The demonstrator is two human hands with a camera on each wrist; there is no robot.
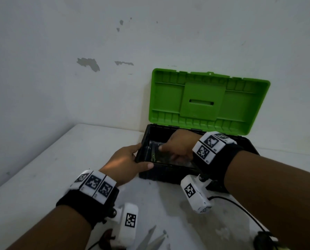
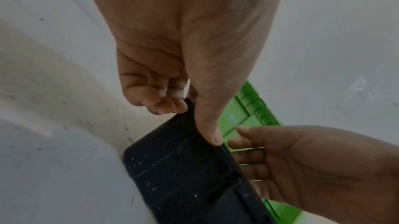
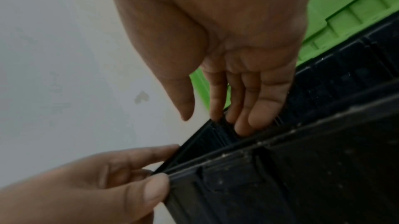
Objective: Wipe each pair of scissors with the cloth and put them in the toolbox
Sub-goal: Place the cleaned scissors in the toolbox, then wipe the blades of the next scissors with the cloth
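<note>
A black toolbox [image 1: 168, 175] stands on the white table with its green lid [image 1: 208, 101] swung up against the wall. My left hand [image 1: 138, 156] grips its front left corner, thumb on the front rim and fingers round the side wall [image 2: 183, 168]. My right hand [image 1: 168, 152] reaches down inside the box with straight fingers [image 3: 259, 116] and holds nothing I can see. A dim greenish tool [image 1: 153, 156] lies on the box floor by its fingertips. One pair of scissors with bare metal blades [image 1: 150, 239] lies on the table near me. No cloth shows.
A red-handled item [image 1: 107, 238] lies partly hidden behind my left wrist camera. A black cable [image 1: 240, 207] runs to a dark object [image 1: 264, 239] at the bottom right. The wall [image 1: 96, 87] stands close behind the box, and a table edge [image 1: 33, 159] runs along the left.
</note>
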